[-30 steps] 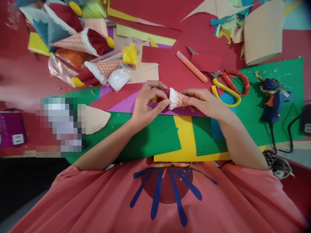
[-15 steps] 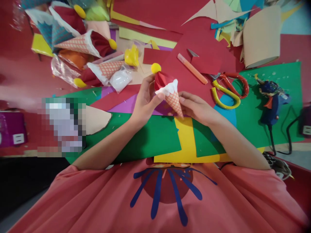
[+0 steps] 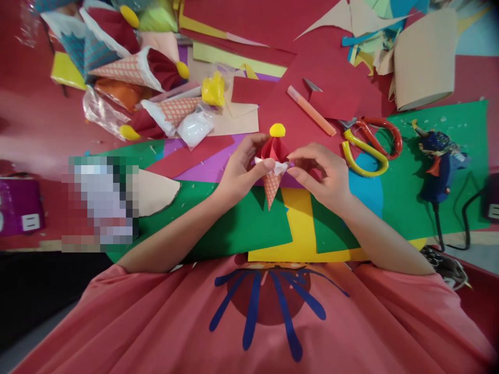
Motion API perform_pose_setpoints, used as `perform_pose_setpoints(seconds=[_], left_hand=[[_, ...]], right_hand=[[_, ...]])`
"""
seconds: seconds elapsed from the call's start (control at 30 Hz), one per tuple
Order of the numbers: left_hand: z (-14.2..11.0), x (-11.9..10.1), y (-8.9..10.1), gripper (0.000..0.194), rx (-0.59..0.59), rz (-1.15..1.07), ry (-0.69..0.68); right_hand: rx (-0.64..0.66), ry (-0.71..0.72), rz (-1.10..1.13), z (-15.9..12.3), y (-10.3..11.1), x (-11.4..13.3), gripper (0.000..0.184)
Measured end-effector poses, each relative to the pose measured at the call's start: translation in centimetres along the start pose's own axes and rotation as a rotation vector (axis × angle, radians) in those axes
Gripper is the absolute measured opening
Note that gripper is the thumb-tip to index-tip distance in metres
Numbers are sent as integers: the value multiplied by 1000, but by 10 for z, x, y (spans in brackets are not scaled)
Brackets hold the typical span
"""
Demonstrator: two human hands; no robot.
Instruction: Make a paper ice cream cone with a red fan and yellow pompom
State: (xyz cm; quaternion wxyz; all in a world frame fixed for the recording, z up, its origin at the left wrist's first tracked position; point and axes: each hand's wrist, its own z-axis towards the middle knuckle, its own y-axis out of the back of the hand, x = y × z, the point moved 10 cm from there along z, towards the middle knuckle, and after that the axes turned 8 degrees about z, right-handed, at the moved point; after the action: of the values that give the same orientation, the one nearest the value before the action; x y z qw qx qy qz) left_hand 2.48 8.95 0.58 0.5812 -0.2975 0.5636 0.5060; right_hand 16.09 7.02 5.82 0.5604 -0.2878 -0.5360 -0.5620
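A small paper ice cream cone (image 3: pixel 272 188) has a waffle pattern, a white wavy rim, red folded paper on top and a yellow ball at the tip. My left hand (image 3: pixel 245 169) grips it at the rim from the left, thumb across the white part. On the other side, my right hand (image 3: pixel 323 174) pinches the rim's right edge between thumb and fingertips. The cone points down toward me over a green sheet (image 3: pixel 218 223). Part of the rim is hidden behind my fingers.
Finished-looking cones (image 3: pixel 125 71) and bags of coloured clay (image 3: pixel 195 127) crowd the left back. To the right lie scissors (image 3: pixel 366 162), an orange stick-like tube (image 3: pixel 312 110) and a blue glue gun (image 3: pixel 438 174) with a cord. A beige paper roll (image 3: pixel 424 62) stands behind them.
The paper cone has turned more upright and come slightly toward me, its tip swinging left. My right hand has moved from beside the cone's lower part up to its rim.
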Motion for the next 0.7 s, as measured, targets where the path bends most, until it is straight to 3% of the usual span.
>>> perform_pose_setpoints(seconds=[0.3, 0.47, 0.7], left_hand=[[-3, -8, -3, 48, 2, 31, -10], [-2, -8, -5, 52, 51, 17, -24], [-3, -11, -1, 53, -7, 123, -30]], right_hand=[[46, 135, -54, 2, -8, 11, 17], [-43, 18, 25, 4, 4, -2, 13], [-116, 38, 19, 3, 15, -1, 15]])
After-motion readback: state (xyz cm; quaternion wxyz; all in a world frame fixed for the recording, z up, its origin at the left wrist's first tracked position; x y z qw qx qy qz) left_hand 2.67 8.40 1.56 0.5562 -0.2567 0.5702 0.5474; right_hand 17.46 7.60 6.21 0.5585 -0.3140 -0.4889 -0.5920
